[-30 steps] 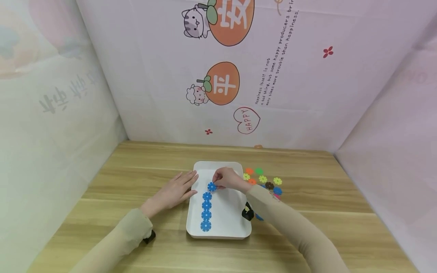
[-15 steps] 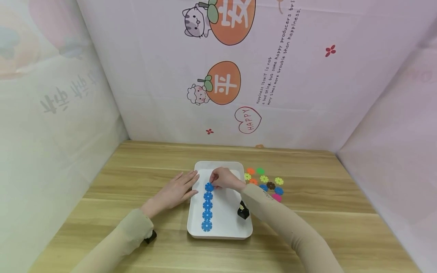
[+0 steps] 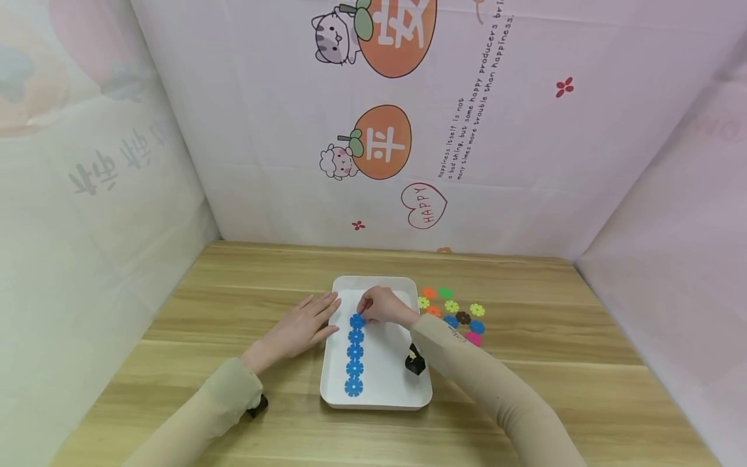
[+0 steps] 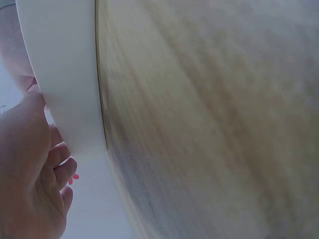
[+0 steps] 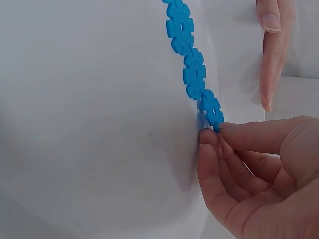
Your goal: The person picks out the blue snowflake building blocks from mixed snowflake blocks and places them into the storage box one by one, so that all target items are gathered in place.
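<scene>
Several blue snowflake discs form a straight column on the left side of a white tray point(image 3: 388, 389). At the column's far end, my right hand point(image 3: 385, 305) pinches the topmost blue snowflake disc point(image 3: 356, 320) between thumb and fingertips. In the right wrist view this disc point(image 5: 214, 110) is slightly tilted and meets the flat disc point(image 5: 195, 73) beside it. My left hand point(image 3: 300, 326) lies with straight fingers on the tray's left rim; the left wrist view shows its fingers against the tray wall point(image 4: 65, 74).
Loose snowflake discs lie on the wooden table right of the tray, among them a green one point(image 3: 445, 293), a brown one point(image 3: 463, 318) and a pink one point(image 3: 473, 338). A printed white cloth point(image 3: 280, 162) stands behind the table.
My right hand has moved slightly left with the pinched disc, bringing it into line with the column. The left hand has stayed on the tray rim.
</scene>
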A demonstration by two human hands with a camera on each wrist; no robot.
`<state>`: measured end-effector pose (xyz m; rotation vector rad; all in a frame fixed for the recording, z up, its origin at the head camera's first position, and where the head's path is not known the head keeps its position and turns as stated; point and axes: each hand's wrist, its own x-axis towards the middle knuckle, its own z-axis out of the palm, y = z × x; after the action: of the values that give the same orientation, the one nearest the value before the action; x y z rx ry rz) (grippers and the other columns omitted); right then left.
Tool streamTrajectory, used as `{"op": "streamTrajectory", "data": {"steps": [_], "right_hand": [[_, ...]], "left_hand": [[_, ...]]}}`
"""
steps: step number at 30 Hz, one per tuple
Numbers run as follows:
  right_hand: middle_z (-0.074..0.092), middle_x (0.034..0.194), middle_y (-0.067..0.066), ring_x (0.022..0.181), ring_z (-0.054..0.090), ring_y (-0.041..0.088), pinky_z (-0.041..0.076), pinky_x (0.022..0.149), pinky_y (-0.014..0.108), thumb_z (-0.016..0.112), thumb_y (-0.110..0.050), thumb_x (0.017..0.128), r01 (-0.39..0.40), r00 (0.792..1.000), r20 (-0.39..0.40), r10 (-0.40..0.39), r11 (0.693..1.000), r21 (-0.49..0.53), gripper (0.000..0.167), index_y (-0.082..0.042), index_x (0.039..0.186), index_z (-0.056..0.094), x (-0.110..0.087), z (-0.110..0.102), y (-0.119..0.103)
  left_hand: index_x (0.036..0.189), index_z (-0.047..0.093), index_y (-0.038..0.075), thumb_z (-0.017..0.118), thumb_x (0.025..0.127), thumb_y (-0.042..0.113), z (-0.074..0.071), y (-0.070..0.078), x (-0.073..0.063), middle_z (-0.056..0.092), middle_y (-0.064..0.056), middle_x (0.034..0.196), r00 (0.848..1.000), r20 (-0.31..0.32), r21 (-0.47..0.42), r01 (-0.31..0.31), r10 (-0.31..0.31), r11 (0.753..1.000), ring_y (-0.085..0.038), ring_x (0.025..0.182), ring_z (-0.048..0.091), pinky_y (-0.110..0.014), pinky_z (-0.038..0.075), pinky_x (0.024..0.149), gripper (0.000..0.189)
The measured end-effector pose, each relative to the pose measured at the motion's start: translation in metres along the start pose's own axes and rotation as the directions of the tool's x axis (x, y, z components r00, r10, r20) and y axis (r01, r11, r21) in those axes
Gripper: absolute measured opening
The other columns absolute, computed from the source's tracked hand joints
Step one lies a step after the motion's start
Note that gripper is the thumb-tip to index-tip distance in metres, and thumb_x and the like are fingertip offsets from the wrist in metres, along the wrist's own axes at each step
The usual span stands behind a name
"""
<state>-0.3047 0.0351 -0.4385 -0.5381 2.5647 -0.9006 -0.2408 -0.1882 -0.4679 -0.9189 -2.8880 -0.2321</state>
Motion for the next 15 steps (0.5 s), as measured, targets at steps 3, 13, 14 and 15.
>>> {"op": "streamTrajectory", "data": {"steps": [3,13,14,15], "right_hand": [[0.071,0.087,0.007,0.072,0.058,0.013,0.057,0.070,0.020,0.070,-0.003,0.089,0.007,1.000,-0.001,-0.007,1.000,0.002,0.007,-0.003,0.096,0.073,-0.001,-0.001,0.000],[0.071,0.096,0.007,0.079,0.061,0.014,0.060,0.079,0.025,0.070,-0.006,0.090,0.011,1.000,-0.022,-0.011,1.000,-0.023,0.011,-0.003,0.101,0.073,-0.015,-0.012,-0.003],[0.071,0.096,0.007,0.079,0.061,0.013,0.060,0.079,0.025,0.070,-0.006,0.090,0.016,1.000,-0.023,-0.016,1.000,-0.023,0.011,-0.003,0.101,0.072,-0.017,-0.015,-0.003],[0.071,0.095,0.007,0.078,0.062,0.013,0.060,0.078,0.025,0.070,-0.006,0.090,0.023,0.999,-0.025,-0.023,1.000,-0.021,0.011,-0.002,0.101,0.072,-0.020,-0.018,-0.002]], "left_hand": [[0.154,0.035,0.007,0.045,0.104,0.043,0.000,0.000,0.000,0.032,-0.013,0.162,1.000,-0.003,0.001,-0.002,0.002,1.000,-0.030,0.150,0.033,-0.054,0.027,0.123,0.063],[0.154,0.034,0.007,0.045,0.104,0.043,0.000,0.001,0.000,0.031,-0.013,0.162,1.000,0.008,-0.009,0.006,-0.006,1.000,-0.030,0.150,0.032,-0.054,0.027,0.123,0.063],[0.154,0.034,0.007,0.045,0.104,0.043,-0.001,0.001,0.000,0.031,-0.013,0.162,1.000,0.008,-0.012,0.007,-0.007,1.000,-0.031,0.150,0.032,-0.054,0.027,0.123,0.063],[0.154,0.034,0.006,0.045,0.104,0.043,-0.001,0.001,0.000,0.032,-0.013,0.162,1.000,0.006,-0.016,0.008,-0.008,1.000,-0.031,0.150,0.032,-0.055,0.027,0.123,0.063]]}}
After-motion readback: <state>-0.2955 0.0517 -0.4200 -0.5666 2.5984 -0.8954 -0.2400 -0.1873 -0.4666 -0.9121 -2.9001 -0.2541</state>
